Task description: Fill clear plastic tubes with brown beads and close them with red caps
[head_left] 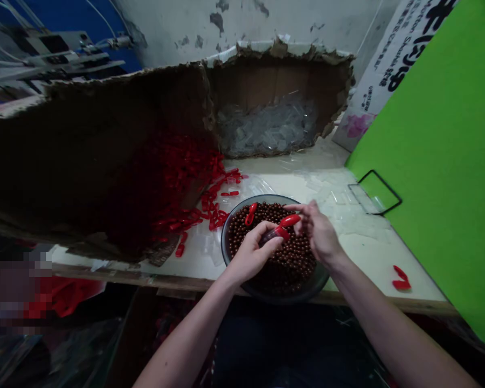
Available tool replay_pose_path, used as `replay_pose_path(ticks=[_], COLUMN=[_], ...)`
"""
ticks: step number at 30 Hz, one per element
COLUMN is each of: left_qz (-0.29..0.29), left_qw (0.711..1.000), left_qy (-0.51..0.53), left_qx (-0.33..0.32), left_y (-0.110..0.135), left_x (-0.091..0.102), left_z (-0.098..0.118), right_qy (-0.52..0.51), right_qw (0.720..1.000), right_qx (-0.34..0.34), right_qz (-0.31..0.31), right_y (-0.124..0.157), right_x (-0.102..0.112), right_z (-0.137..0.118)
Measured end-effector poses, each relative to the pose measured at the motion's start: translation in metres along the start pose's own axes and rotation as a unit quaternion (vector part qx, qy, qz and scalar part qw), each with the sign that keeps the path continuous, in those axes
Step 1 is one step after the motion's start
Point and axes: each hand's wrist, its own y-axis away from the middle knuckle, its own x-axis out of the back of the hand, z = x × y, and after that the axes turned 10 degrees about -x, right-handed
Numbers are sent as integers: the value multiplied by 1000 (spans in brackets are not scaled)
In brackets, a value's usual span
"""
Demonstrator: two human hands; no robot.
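Note:
In my left hand (253, 250) is a small clear tube (269, 235) with a dark filling and a red flip cap (282, 231); the cap's lid stands open. My right hand (318, 231) is just right of the lid, fingers apart and partly stretched out. Whether a fingertip touches the lid cannot be made out. Both hands are above a grey bowl (225, 245) full of shiny dark brown balls (295, 264). Another red flip cap (251, 214) lies on the balls at the bowl's left side.
A torn cardboard box (178, 81) holds a heap of red caps (173, 178); clear plastic pieces (270, 126) fill another cardboard compartment. Loose caps (216, 215) spill beside the bowl. A green panel (440, 161) with a black wire loop (388, 188) bounds the right, near another red cap (401, 280).

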Motion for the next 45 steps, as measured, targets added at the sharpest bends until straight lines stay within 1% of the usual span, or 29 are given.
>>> replay_pose_path(ticks=[1,3,5,7,8,9,11,12,13,15,16,18,19,20,22,24,27,30,32,36,38,40,42,45], left_qz=[14,34,35,23,15,6,-22,-40,-58,-86,-94,-86,-72,-57,-34,-32,-36,-45,-57,-65,-64,-64,-65,-59], left_qw=[999,988,972,964,967,975,992,997,998,993,989,981,978,975,969,961,953,961,966,963,959,958,960,971], left_qy=[-45,-125,-175,-193,-185,-165,-96,-53,-11,62,93,147,171,191,222,245,262,230,207,208,221,225,218,182], left_qx=[-26,-88,-152,-182,-174,-151,-81,-44,-10,43,63,88,93,96,105,120,145,149,144,161,167,166,165,146], left_y=[3,11,18,23,25,27,28,29,29,29,28,28,28,27,27,27,28,31,34,37,36,34,32,30], left_x=[0,-1,-3,-6,-8,-10,-14,-16,-18,-20,-21,-21,-22,-22,-23,-26,-30,-33,-34,-37,-38,-37,-35,-29], left_z=[5,12,18,22,24,26,30,31,32,32,31,29,28,27,25,26,29,32,31,26,24,22,21,22], right_qy=[-26,-56,-52,-33,-24,-17,-3,8,25,70,91,116,121,116,76,9,-52,-46,-14,43,41,29,1,-84], right_qw=[999,997,996,998,998,998,996,995,993,980,968,941,932,931,942,952,949,943,947,958,964,970,976,980], right_qx=[3,-2,-11,2,21,46,90,103,105,92,74,37,25,17,2,-19,-48,-48,-27,32,55,64,42,-20], right_qz=[25,57,65,56,51,46,20,-6,-49,-160,-222,-317,-340,-347,-328,-304,-306,-325,-319,-281,-258,-232,-212,-182], right_y=[7,24,41,54,57,58,53,48,43,31,26,22,22,23,27,33,38,40,42,45,45,45,42,35], right_x=[8,22,30,30,28,25,18,13,8,-2,-8,-20,-25,-29,-35,-36,-33,-29,-26,-21,-20,-21,-24,-29], right_z=[-1,-2,-2,-6,-11,-18,-38,-49,-59,-76,-80,-81,-78,-73,-60,-48,-39,-34,-31,-23,-21,-19,-17,-17])
